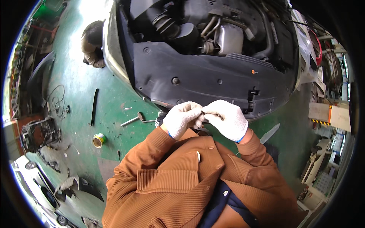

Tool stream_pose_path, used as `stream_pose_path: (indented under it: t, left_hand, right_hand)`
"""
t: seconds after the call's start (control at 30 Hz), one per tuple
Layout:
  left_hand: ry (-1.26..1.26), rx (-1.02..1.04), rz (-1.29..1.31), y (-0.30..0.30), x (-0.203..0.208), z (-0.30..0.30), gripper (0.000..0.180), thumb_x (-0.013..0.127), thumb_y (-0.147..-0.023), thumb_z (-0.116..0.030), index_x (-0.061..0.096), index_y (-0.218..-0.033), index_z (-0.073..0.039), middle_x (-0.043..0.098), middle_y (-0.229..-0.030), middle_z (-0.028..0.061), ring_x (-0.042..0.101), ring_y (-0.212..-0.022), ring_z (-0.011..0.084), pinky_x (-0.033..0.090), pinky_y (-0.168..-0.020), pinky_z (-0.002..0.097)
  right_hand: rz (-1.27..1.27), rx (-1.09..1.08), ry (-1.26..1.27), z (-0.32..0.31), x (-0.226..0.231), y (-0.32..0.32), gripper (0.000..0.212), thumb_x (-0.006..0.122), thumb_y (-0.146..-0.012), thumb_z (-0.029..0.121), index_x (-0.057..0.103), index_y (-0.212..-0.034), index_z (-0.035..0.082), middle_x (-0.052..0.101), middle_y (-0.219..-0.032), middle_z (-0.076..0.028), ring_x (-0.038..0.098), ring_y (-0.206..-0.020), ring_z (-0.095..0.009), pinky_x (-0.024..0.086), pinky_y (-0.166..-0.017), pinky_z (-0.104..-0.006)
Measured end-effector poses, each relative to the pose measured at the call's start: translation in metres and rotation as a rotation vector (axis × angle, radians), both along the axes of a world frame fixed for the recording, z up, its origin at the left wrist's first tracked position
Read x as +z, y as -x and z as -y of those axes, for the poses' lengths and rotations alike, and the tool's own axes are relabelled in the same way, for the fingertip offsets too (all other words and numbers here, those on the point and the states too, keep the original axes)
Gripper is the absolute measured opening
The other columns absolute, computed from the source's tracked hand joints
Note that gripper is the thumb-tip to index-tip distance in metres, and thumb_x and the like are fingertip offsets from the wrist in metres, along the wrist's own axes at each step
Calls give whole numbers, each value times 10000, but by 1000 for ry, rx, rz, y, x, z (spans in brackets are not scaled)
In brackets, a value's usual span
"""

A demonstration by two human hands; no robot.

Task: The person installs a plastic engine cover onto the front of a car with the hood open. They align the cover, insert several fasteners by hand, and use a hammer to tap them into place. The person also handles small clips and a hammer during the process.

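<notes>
Both my hands wear white knit gloves and meet in front of my chest, over the front edge of a car's open engine bay. My left hand [183, 118] is closed in a pinch, its fingertips touching those of the other hand. My right hand [227, 119] pinches too, on a small dark piece [202, 113] that shows between the fingertips; its kind is too small to make out. Just beyond the gloves lies the black plastic radiator cover [201, 74], with round fasteners and holes in it. Behind it the engine [230, 39] is exposed.
On the green floor to the left lie a hammer [132, 119], a black strip [94, 107] and a roll of tape [99, 140]. Another person [93, 43] crouches beside the car's left side. Removed car parts [40, 133] sit at the far left, and boxes [329, 114] stand at right.
</notes>
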State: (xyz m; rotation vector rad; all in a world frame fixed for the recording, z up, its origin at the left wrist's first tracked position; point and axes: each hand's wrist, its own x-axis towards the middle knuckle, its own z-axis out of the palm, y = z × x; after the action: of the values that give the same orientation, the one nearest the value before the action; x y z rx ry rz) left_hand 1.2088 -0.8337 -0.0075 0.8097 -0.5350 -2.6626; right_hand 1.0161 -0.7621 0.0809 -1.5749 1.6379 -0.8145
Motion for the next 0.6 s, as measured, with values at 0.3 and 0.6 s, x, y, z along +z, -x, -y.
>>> stream_pose_path:
  t: [0.3, 0.6]
  left_hand:
    - [71, -189, -52, -19, -7, -1, 177, 622, -1066, -154, 662, -1068, 18, 714, -902, 92, 648, -740, 156, 538, -725, 278]
    - [25, -318, 10, -11, -22, -13, 154, 625, -1062, -139, 649, -985, -8, 709, -851, 80, 642, -687, 144, 522, -663, 252]
  right_hand:
    - [594, -8, -611, 7, -12, 12, 144, 705, -884, -79, 756, -1012, -35, 751, -919, -93, 702, -823, -143, 566, -752, -265]
    - [655, -33, -560, -19, -42, 17, 98, 703, -873, -54, 729, -960, -16, 717, -845, -57, 664, -767, -120, 538, -685, -263]
